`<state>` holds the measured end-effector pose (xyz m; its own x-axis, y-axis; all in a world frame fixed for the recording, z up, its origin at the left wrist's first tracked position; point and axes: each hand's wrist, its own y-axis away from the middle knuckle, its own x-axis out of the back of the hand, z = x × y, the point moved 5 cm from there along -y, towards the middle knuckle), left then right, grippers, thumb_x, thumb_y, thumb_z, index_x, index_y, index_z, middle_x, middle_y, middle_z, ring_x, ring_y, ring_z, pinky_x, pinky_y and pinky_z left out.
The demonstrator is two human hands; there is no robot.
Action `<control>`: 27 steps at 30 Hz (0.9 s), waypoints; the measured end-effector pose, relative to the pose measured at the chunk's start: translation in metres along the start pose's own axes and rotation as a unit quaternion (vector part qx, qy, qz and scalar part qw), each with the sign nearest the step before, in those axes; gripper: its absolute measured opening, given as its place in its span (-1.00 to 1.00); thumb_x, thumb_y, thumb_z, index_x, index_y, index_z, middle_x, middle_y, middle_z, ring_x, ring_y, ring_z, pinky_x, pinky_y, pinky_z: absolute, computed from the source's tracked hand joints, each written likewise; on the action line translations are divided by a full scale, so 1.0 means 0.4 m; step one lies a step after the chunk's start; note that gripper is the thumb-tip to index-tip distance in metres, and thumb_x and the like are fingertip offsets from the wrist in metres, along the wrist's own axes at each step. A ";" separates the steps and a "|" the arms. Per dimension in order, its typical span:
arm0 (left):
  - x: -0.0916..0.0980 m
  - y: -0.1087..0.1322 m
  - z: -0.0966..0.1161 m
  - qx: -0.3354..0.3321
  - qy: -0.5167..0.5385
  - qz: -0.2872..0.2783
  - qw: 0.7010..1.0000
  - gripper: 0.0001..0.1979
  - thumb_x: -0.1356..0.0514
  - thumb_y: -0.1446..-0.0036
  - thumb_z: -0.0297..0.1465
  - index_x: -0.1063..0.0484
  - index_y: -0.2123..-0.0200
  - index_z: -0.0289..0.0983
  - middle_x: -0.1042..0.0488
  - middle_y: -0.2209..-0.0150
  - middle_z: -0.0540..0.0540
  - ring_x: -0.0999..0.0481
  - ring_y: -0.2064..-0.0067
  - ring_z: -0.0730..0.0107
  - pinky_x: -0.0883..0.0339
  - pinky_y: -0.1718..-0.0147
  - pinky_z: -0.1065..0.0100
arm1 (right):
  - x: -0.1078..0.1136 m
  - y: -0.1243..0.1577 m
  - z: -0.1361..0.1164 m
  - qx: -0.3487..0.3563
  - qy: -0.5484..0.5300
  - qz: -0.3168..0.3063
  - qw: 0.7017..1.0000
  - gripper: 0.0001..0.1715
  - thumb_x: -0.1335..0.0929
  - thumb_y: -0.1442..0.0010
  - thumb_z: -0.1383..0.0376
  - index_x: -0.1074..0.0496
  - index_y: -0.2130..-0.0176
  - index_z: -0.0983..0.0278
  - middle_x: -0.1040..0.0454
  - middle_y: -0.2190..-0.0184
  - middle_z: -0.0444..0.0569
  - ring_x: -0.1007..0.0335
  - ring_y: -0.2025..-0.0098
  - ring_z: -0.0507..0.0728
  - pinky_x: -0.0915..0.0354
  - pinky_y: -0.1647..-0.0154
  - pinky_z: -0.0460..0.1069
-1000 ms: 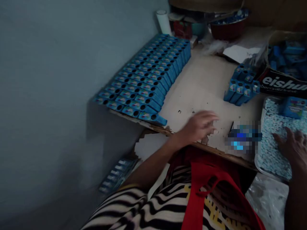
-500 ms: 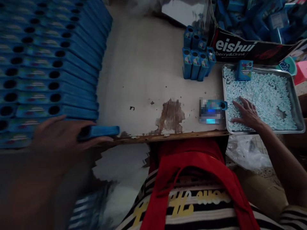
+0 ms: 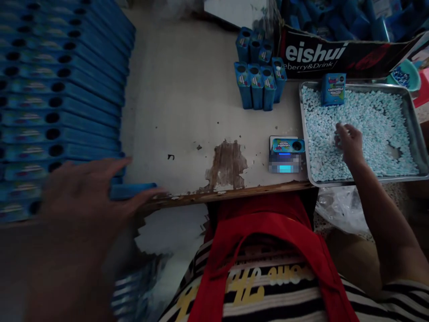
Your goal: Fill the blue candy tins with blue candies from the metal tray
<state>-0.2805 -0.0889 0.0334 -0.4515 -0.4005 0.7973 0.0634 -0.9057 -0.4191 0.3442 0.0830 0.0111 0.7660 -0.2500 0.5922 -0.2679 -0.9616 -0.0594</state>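
My left hand (image 3: 87, 197) is slightly blurred at the end of a long row of blue candy boxes (image 3: 89, 118). Its thumb and forefinger are spread apart around the last blue box (image 3: 133, 190), partly hidden behind the hand. On the right, my right hand (image 3: 350, 142) has its fingers curled together among small pale-blue candies (image 3: 372, 129) in a metal tray (image 3: 304, 134). A blue box labelled "Caramelo Macizo" (image 3: 333, 91) stands upright in the tray. Left of the tray, another blue box (image 3: 283, 145) with a round hole lies on a small scale (image 3: 284, 169).
Several blue boxes (image 3: 256, 89) stand grouped on the worn table (image 3: 184, 89). Behind them, a black carton (image 3: 315, 58) is heaped with more boxes. A teal bowl (image 3: 414, 76) sits at the far right. The table's front edge (image 3: 228, 195) runs just before my red apron (image 3: 268, 223).
My right hand has gone from spread flat on the candies to closed among them. My left hand's fingers have opened around the end box. The whole view has shifted slightly.
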 end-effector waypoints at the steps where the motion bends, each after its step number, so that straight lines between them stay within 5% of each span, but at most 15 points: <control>1: -0.028 -0.020 0.056 -0.036 -0.021 -0.008 0.999 -0.17 -0.56 -0.07 0.00 -0.44 -0.40 0.43 -0.61 -0.33 0.26 -0.62 -0.33 -0.25 -0.31 -0.50 -0.36 | 0.003 -0.005 0.004 -0.039 -0.100 -0.011 0.994 -0.54 -0.47 -0.23 -0.13 -0.38 0.35 0.14 -0.33 0.48 -0.13 -0.17 0.49 0.07 -0.02 0.49 -0.01; 3: -0.098 -0.064 0.172 -0.115 -0.038 -0.008 0.993 -0.34 -0.53 -0.20 -0.05 -0.52 -0.35 0.24 -0.71 -0.21 0.08 -0.71 -0.22 -0.14 -0.41 -0.44 -0.30 | 0.003 -0.004 -0.002 -0.085 -0.237 -0.054 0.966 -0.54 -0.59 -0.06 -0.07 -0.46 0.29 0.15 -0.45 0.42 -0.13 -0.22 0.48 0.03 -0.01 0.54 -0.06; 6: -0.208 -0.126 0.339 -0.193 0.032 0.023 0.980 -0.46 -0.52 -0.27 -0.09 -0.55 -0.25 0.01 -0.74 -0.11 -0.05 -0.73 -0.16 -0.01 -0.43 -0.44 -0.18 | 0.001 0.022 -0.025 -0.089 -0.304 -0.102 0.943 -0.45 -0.70 0.09 -0.03 -0.46 0.37 0.17 -0.40 0.47 -0.17 -0.23 0.48 -0.01 -0.13 0.53 -0.10; 11: -0.365 -0.191 0.536 -0.157 0.186 -0.077 0.967 -0.27 -0.53 -0.26 -0.08 -0.39 -0.37 -0.13 -0.59 -0.30 -0.22 -0.59 -0.34 -0.06 -0.45 -0.40 -0.06 | -0.012 0.072 -0.056 -0.017 -0.240 -0.089 0.966 -0.53 -0.68 -0.07 -0.08 -0.59 0.34 0.18 -0.42 0.50 -0.15 -0.21 0.48 -0.01 -0.17 0.52 -0.08; 14: -0.427 -0.199 0.570 -0.083 0.260 -0.160 0.949 -0.20 -0.60 -0.17 -0.19 -0.35 -0.36 -0.12 -0.58 -0.29 -0.21 -0.60 -0.32 -0.03 -0.52 -0.32 0.03 | -0.037 0.083 -0.045 -0.076 -0.273 -0.112 0.952 -0.48 -0.71 0.04 -0.05 -0.62 0.26 0.18 -0.43 0.47 -0.19 -0.14 0.53 -0.05 -0.04 0.58 -0.11; 18: -0.481 -0.185 0.550 0.014 0.343 -0.214 0.915 -0.43 -0.58 -0.19 -0.16 -0.48 -0.16 -0.11 -0.67 -0.07 -0.08 -0.71 -0.08 0.14 -0.61 -0.08 0.21 | -0.055 0.087 -0.026 -0.129 -0.302 -0.129 0.936 -0.42 -0.73 0.10 -0.07 -0.57 0.31 0.21 -0.35 0.54 -0.23 -0.05 0.59 -0.08 0.08 0.63 -0.11; 21: -0.500 -0.177 0.537 0.034 0.396 -0.215 0.892 -0.49 -0.57 -0.19 -0.12 -0.52 -0.07 -0.17 -0.67 0.07 -0.05 -0.70 0.04 0.21 -0.61 0.02 0.29 | -0.055 0.094 -0.037 -0.091 -0.280 -0.125 0.947 -0.51 -0.69 0.00 -0.05 -0.59 0.30 0.19 -0.46 0.49 -0.17 -0.22 0.53 -0.03 -0.12 0.56 -0.09; 24: -0.490 -0.194 0.554 -0.015 0.405 -0.200 0.892 -0.60 -0.50 -0.28 -0.17 -0.53 -0.06 -0.19 -0.66 0.08 -0.08 -0.69 0.06 0.22 -0.61 0.03 0.27 | -0.051 0.111 -0.080 0.009 -0.205 -0.117 0.972 -0.69 -0.64 -0.14 0.02 -0.69 0.25 0.14 -0.69 0.24 -0.06 -0.59 0.17 0.14 -0.50 0.05 0.05; 27: -0.452 -0.246 0.621 -0.158 0.320 -0.172 0.918 -0.80 -0.34 -0.40 -0.31 -0.59 -0.06 -0.13 -0.66 -0.03 -0.13 -0.65 -0.09 0.11 -0.54 -0.23 0.03 | -0.056 0.133 -0.118 0.056 -0.147 -0.081 0.984 -0.73 -0.60 -0.25 0.00 -0.73 0.21 0.11 -0.74 0.06 -0.02 -0.61 -0.13 0.26 -0.39 -0.36 0.21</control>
<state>0.0161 0.0382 0.0386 -0.8331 0.1563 0.5306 -0.3962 -0.8379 -0.3754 0.2851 0.0427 0.0328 0.9335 -0.0991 0.3446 -0.0753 -0.9938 -0.0819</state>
